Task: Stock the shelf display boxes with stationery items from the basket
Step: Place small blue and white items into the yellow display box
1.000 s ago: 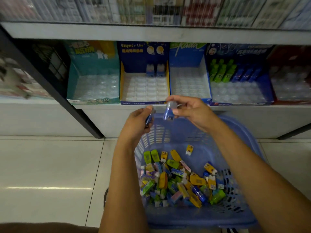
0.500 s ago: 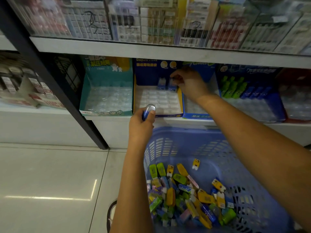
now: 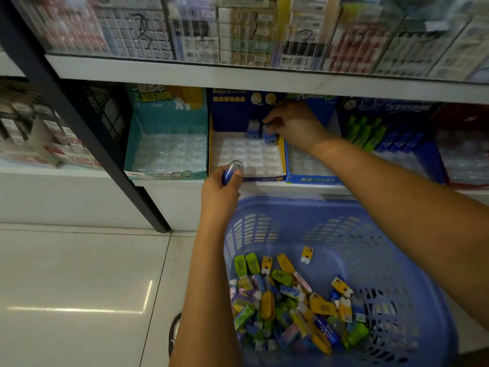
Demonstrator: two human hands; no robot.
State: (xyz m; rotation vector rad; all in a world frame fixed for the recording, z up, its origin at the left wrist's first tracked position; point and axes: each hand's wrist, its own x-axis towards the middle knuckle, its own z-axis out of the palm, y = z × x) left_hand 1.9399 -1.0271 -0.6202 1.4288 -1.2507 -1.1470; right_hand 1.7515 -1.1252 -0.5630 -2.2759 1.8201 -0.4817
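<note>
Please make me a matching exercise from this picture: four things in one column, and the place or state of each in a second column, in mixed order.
Column 1
1. left hand
2. right hand
3. basket
4. teal display box

Column 2
a. below the shelf, holding mixed items
b. pinches a boxed blue item at the back of the blue and yellow box
c. tray without items
d. grips a capped blue item in front of the shelf

Pairs: 1-d, 2-b, 3-a, 4-c
</note>
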